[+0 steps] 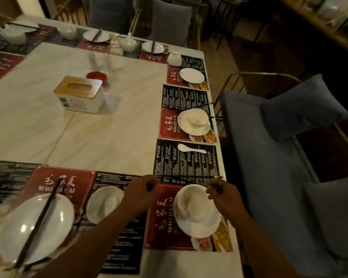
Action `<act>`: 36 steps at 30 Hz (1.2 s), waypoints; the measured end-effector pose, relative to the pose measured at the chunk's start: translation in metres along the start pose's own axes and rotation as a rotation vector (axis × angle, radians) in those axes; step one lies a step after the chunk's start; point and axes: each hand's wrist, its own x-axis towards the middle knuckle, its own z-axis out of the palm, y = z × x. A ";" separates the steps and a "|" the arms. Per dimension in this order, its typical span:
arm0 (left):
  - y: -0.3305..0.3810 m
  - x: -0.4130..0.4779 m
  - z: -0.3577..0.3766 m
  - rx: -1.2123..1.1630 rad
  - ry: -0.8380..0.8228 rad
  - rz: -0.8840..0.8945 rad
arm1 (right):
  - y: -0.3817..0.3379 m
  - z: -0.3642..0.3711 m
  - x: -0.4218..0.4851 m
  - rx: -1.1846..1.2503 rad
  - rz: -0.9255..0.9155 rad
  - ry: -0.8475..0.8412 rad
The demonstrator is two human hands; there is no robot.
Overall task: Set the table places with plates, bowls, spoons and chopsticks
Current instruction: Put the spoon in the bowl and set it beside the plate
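White porcelain marks the nearest place: a bowl (pixel 191 201) sits on a plate (pixel 207 227) over a red placemat (pixel 161 217) at the table's (pixel 109 127) near right corner. The left hand (pixel 143 191) hovers just left of the bowl and the right hand (pixel 223 195) over its far right rim, both with fingers curled. Just beyond them a pair of dark chopsticks (pixel 189 176) lies crosswise, long axis left to right, spanning the gap between the hands. The left end meets the left hand's knuckles; the right end runs just past the right hand's fingertips. Blur prevents confirming whether either hand grips the pair. Judgement: each hand is nearest its own end, and laying the pair across the crockery means drawing it nearward. Further out, a white spoon (pixel 191 148) lies alone on a black menu sheet (pixel 185 163).
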 end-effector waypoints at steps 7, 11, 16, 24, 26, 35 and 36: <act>0.045 0.014 0.087 0.026 0.228 -0.247 | 0.049 -0.067 0.083 -0.136 -0.125 -0.247; 0.058 0.000 0.102 -0.092 0.312 -0.330 | 0.042 -0.081 0.107 -0.187 -0.142 -0.354; 0.053 -0.019 0.100 -0.075 0.358 -0.358 | 0.017 -0.064 0.128 -0.259 -0.234 -0.431; 0.053 -0.026 0.102 -0.187 0.444 -0.424 | -0.014 -0.037 0.169 -0.480 -0.304 -0.426; 0.050 -0.029 0.107 -0.190 0.440 -0.472 | -0.016 -0.028 0.185 -0.530 -0.366 -0.422; 0.051 -0.029 0.129 -0.219 0.633 -0.698 | -0.013 0.022 0.253 -0.746 -0.688 -0.508; 0.052 -0.028 0.132 -0.216 0.656 -0.722 | -0.012 0.026 0.258 -0.754 -0.724 -0.509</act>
